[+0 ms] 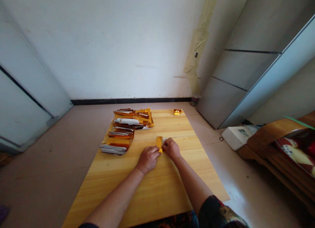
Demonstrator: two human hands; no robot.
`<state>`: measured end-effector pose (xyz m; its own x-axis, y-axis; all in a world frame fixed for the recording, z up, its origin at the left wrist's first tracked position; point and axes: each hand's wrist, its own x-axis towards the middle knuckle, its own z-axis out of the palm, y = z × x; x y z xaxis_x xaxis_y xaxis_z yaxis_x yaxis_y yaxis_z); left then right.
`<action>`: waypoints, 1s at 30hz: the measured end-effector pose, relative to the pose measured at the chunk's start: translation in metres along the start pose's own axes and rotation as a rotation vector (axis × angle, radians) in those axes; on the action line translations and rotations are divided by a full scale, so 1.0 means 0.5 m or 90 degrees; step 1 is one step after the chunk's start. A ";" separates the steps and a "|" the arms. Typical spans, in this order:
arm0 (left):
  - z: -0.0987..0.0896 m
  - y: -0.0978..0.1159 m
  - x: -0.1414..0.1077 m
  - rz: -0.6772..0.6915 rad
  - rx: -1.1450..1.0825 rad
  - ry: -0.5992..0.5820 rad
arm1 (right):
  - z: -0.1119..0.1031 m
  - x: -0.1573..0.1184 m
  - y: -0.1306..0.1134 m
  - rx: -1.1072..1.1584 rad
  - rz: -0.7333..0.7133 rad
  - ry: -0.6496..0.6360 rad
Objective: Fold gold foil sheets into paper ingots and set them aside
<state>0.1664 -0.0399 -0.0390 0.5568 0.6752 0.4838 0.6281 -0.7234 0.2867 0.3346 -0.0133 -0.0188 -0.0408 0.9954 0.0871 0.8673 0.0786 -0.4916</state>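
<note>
A narrow strip of gold foil paper (159, 142) lies near the middle of the wooden table, with a white piece (165, 140) showing along its right side. My left hand (148, 159) has its fingers closed on the lower left part of the gold strip. On the other side, my right hand (171, 148) is closed in a pinch at the strip's right edge, by the white piece. Stacks of gold and white folded paper (120, 139) stand at the table's left, and more gold paper (145, 116) lies behind them.
Crumpled gold foil (177, 112) sits at the back right corner of the wooden table (197, 155). Beyond the table are a wall, a can (194, 100) on the floor, a grey cabinet (241, 67), a white box (235, 137) and wooden furniture (270, 152) at the right.
</note>
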 end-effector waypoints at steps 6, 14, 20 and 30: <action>-0.009 0.012 0.006 -0.016 0.029 -0.024 | 0.005 -0.001 0.021 0.037 -0.042 0.010; -0.028 0.010 0.019 -0.006 0.074 -0.038 | -0.012 -0.013 0.033 -0.049 -0.166 0.022; -0.039 -0.018 0.012 -0.018 0.099 -0.040 | -0.021 -0.037 0.008 -0.187 -0.259 -0.010; -0.033 0.003 0.008 -0.181 0.169 -0.036 | -0.016 -0.090 -0.023 -0.254 -0.276 -0.008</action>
<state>0.1609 -0.0406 -0.0230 0.3649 0.8553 0.3679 0.8761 -0.4492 0.1752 0.3305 -0.0596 -0.0103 -0.4369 0.8780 0.1954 0.8897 0.4538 -0.0497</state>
